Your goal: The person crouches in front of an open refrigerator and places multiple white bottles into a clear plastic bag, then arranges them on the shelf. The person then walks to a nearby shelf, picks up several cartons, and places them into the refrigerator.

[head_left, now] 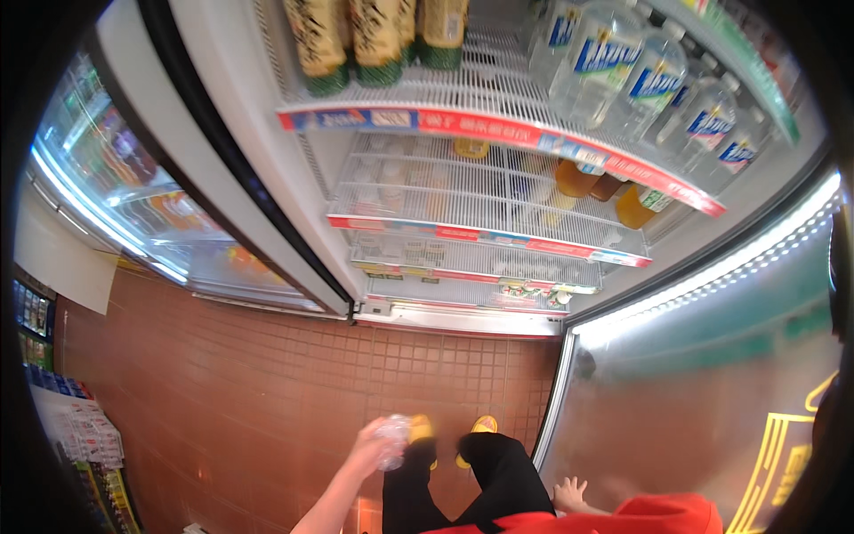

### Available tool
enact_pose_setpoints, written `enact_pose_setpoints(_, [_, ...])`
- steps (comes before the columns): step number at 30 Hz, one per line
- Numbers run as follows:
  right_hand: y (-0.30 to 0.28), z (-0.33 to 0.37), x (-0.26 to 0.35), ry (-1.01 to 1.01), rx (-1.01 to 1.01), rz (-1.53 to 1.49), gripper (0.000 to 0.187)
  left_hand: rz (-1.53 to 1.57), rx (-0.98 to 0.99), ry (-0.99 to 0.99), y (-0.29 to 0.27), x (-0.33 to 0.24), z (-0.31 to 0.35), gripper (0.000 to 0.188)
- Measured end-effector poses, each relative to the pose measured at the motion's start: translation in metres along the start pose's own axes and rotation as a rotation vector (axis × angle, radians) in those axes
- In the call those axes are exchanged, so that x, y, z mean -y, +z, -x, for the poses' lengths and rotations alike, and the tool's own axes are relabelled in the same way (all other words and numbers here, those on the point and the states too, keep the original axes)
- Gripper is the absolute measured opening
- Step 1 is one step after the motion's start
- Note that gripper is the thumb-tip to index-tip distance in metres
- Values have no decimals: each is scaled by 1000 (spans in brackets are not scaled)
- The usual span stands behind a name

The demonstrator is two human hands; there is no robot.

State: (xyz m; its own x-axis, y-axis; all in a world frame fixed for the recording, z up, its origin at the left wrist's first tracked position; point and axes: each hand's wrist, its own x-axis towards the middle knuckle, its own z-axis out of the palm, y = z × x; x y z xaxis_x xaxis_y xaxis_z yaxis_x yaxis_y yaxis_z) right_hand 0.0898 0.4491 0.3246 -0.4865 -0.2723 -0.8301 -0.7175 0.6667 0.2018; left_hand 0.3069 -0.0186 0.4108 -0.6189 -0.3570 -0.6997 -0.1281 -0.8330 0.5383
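My left hand [372, 448] is low at the bottom centre, shut on a clear plastic bottle [393, 440] held above the tiled floor, in front of the open fridge [463, 214]. My right hand [569, 491] hangs at the lower right with fingers spread and nothing in it, close to the inner face of the open glass door [694, 409]. Below the hands I see my black trousers and yellow shoes [483, 425].
White wire shelves hold clear water bottles [623, 71] at top right, green-and-yellow bottles [374, 40] at top left and a few orange drinks [576, 178] lower down. A closed glass-door cooler [133, 196] stands left. A goods rack [80, 436] lines the far left over brown floor tiles [267, 383].
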Motion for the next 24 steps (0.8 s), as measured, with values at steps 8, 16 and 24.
enact_pose_setpoints(8, [-111, 78, 104, -220, 231, -247, 29, 224, 193, 259, -13, -44, 300, 47])
enact_pose_setpoints(16, [-249, 67, 243, -354, -170, -312, 27, 111, -167, 435, -91, -88, 396, 8])
enact_pose_setpoints(24, [-379, 59, 417, -392, -315, -131, 26, 318, -492, 520, -190, -103, 471, 14])
